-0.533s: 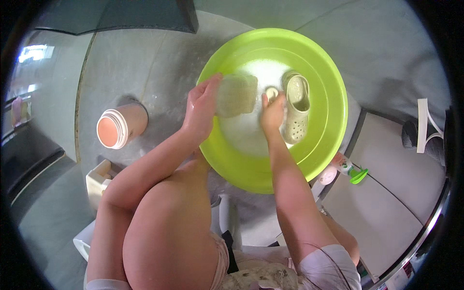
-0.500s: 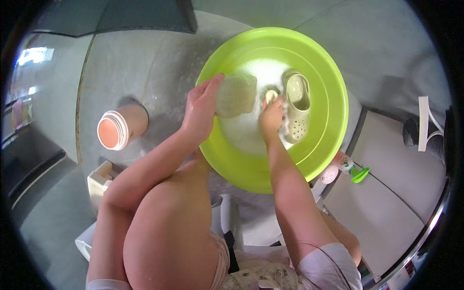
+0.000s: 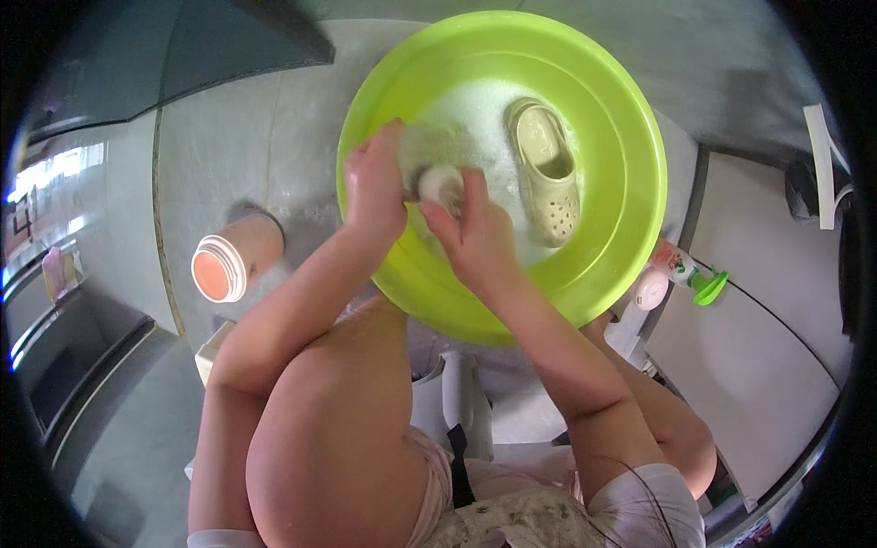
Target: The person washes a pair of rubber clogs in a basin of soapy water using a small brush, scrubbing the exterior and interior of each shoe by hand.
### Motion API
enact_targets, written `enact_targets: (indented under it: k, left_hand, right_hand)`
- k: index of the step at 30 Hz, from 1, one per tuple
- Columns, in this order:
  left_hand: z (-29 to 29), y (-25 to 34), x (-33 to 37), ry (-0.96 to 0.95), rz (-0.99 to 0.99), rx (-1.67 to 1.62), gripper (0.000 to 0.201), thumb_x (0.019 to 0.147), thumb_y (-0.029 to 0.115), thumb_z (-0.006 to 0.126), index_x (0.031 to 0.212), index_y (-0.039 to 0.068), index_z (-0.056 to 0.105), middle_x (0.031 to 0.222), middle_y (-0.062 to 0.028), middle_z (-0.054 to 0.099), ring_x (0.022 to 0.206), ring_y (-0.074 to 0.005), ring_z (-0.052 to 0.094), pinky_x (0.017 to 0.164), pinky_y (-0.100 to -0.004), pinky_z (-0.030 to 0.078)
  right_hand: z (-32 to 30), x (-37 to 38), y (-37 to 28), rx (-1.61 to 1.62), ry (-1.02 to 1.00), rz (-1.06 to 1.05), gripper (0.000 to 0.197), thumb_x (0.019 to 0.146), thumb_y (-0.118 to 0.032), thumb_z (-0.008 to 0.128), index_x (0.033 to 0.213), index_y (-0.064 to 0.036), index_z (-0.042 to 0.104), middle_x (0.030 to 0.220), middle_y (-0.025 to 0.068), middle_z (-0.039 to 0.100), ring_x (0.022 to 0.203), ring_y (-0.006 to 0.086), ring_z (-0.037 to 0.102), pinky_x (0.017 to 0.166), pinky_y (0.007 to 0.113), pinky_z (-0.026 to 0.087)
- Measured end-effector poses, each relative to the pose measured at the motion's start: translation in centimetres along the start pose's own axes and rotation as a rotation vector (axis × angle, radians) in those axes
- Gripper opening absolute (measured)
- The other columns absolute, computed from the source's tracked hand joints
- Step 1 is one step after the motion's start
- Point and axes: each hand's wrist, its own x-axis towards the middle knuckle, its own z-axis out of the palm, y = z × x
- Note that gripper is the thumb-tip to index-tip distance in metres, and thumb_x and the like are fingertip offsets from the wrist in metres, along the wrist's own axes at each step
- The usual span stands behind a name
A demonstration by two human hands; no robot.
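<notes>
A pale beige clog (image 3: 546,173) with a perforated toe lies in soapy water on the right side of a lime-green basin (image 3: 630,247). Over the basin's left part, my left hand (image 3: 375,183) is closed on a second shoe (image 3: 438,146), smeared by motion; it looks like the matching clog with its sole upward. My right hand (image 3: 480,228) grips a small round white thing (image 3: 443,187), which looks like a scrub brush, against or close beside that blurred shoe. The fingers of my left hand are partly hidden.
An open peach jar (image 3: 237,256) lies tilted on the grey floor at left. Right of the basin are a bottle with a green top (image 3: 708,287) and a pink round item (image 3: 650,288). A dark panel (image 3: 237,46) juts in at upper left.
My right hand has moved left with the round white thing, from beside the resting clog to the shoe in my left hand. The whole view has shifted slightly.
</notes>
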Motion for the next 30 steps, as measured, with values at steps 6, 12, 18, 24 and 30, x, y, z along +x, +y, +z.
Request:
enact_targets:
  k: [6,12,18,24,30]
  left_hand:
    - [0.6,0.8,1.8,-0.081,0.036,-0.041,0.021,0.089,0.021,0.054,0.093,0.002,0.060,0.088,-0.0074,0.061,0.079,-0.0169,0.060,0.072,-0.0307,0.049]
    - [-1.5,-0.6,1.4,-0.243,0.368,0.297,0.022,0.088,0.018,0.054,0.093,-0.002,0.061,0.089,-0.0106,0.061,0.076,-0.0156,0.057,0.066,-0.0292,0.047]
    - [-0.3,-0.1,1.3,-0.101,0.036,0.075,0.031,0.087,0.020,0.055,0.107,-0.004,0.057,0.100,-0.0134,0.059,0.092,-0.0212,0.057,0.082,-0.0314,0.046]
    - [-4.6,-1.8,3.5,-0.151,0.274,0.311,0.032,0.088,0.022,0.054,0.107,-0.003,0.056,0.097,-0.0127,0.059,0.090,-0.0229,0.060,0.079,-0.0341,0.049]
    - [-2.0,-0.5,2.2,-0.069,-0.094,-0.061,0.027,0.093,0.028,0.047,0.104,0.005,0.057,0.090,-0.0101,0.063,0.086,-0.0221,0.062,0.078,-0.0353,0.050]
  right_hand:
    - [0.6,1.0,1.0,-0.136,0.002,0.048,0.063,0.083,-0.056,0.056,0.118,-0.0059,0.042,0.075,0.0220,0.063,0.068,0.0419,0.062,0.057,0.050,0.047]
    - [1.4,1.9,-0.8,0.061,0.093,-0.099,0.057,0.084,-0.049,0.060,0.117,-0.0061,0.043,0.085,0.0191,0.063,0.076,0.0430,0.061,0.061,0.046,0.049]
    - [1.4,0.7,2.3,-0.028,0.066,-0.182,0.061,0.081,-0.051,0.062,0.117,-0.0052,0.045,0.093,0.0176,0.063,0.080,0.0405,0.062,0.065,0.045,0.049]
    - [0.8,3.6,-3.2,0.052,-0.082,-0.033,0.064,0.079,-0.051,0.064,0.121,-0.0069,0.045,0.098,0.0163,0.063,0.086,0.0371,0.063,0.069,0.044,0.050]
    - [2.0,0.9,0.3,-0.067,0.061,-0.147,0.061,0.076,-0.048,0.068,0.118,-0.0079,0.049,0.091,0.0132,0.065,0.077,0.0339,0.064,0.067,0.042,0.050]
